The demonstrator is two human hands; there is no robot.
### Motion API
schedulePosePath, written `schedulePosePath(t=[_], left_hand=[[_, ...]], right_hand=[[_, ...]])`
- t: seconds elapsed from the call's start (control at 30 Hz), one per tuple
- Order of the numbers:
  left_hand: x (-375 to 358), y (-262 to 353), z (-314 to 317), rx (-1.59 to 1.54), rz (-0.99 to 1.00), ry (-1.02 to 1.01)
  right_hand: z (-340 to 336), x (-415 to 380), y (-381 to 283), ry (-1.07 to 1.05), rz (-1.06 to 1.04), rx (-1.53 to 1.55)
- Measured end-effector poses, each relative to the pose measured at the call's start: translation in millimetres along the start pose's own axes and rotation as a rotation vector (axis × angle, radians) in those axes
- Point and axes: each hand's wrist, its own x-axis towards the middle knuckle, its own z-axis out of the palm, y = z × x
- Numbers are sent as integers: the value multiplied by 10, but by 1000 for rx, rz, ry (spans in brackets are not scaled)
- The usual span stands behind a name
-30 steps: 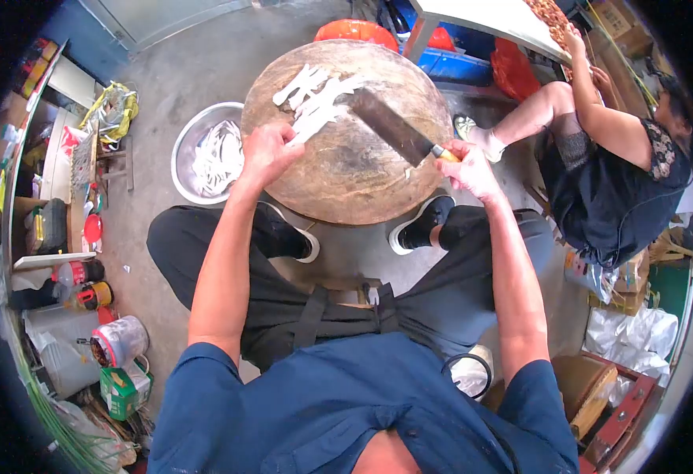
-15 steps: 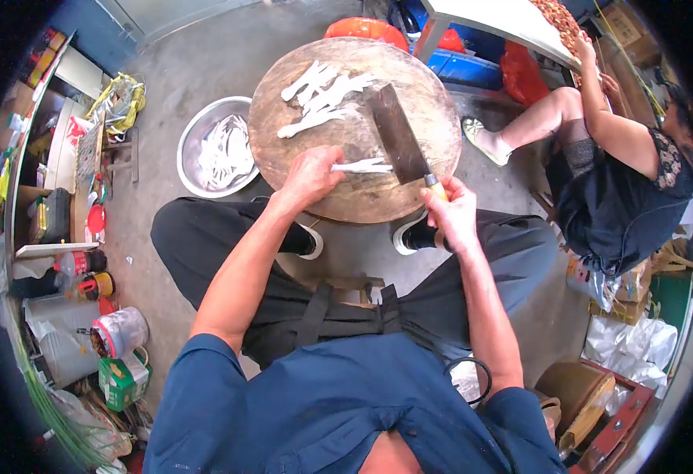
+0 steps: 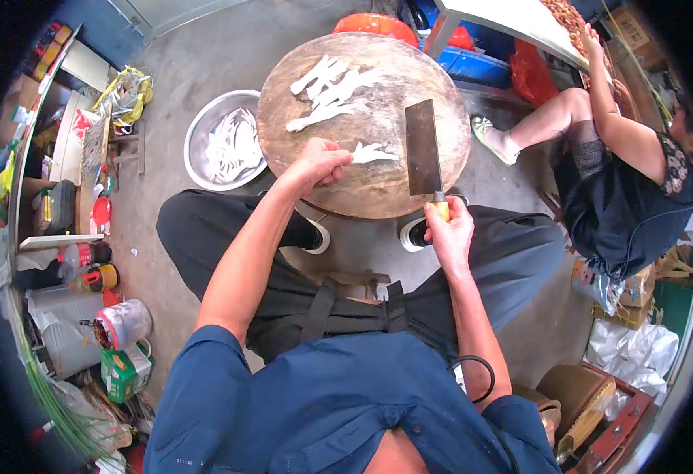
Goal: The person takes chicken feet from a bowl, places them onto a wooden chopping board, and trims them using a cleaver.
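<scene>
shirt (image 3: 338, 387): navy blue, short sleeves (image 3: 210, 359), open neck. trousers (image 3: 212, 237): black, loose. straps (image 3: 317, 310): two, dark, at waist. shoes (image 3: 321, 237): white-edged. cable (image 3: 493, 378): black, looped, beside right sleeve. hands (image 3: 320, 167): bare.

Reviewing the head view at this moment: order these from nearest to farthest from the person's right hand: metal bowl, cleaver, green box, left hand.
From the right hand:
1. Cleaver: gripped in that hand.
2. Left hand: to the left, at the round board.
3. Metal bowl: farther left, beside the board.
4. Green box: lower left of the view.
</scene>
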Motion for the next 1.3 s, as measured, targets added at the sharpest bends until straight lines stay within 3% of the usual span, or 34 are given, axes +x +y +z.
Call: schedulePosePath(t=[0.07, 0.2, 0.27, 0.37, 0.57, 0.67, 0.77, 0.9, 0.97, 1.1, 1.3], left_hand=[[-50, 45, 37, 46, 29, 152], [-49, -36, 4, 284, 150, 160], [-98, -58, 12, 651, 495, 251], [3, -152, -13, 839, 515, 259], [-81, -62, 32, 977, 650, 347], [-127, 56, 99, 866, 472, 301], [-102, 46, 130, 658, 455, 265], [-76, 38, 124, 647, 374, 223], [-83, 92, 63, 856, 303, 261], [-68, 133, -7, 954, 310, 276], [-80, 158, 24, 773, 366, 77]], right_hand=[[17, -2, 18, -3, -33, -54], [20, 19, 28, -68, -67, -144], [19, 10, -23, -180, 63, 65], [-23, 23, -35, -173, 152, 197], [29, -38, 21, -136, 102, 201], [66, -40, 61, -133, 56, 110], [73, -21, 90, -156, 14, 117], [75, -10, 93, -140, 17, 166], [85, -12, 83, -138, 38, 195], [135, 7, -4, -145, -2, 142], [291, 155, -258, -129, -125, -76]])
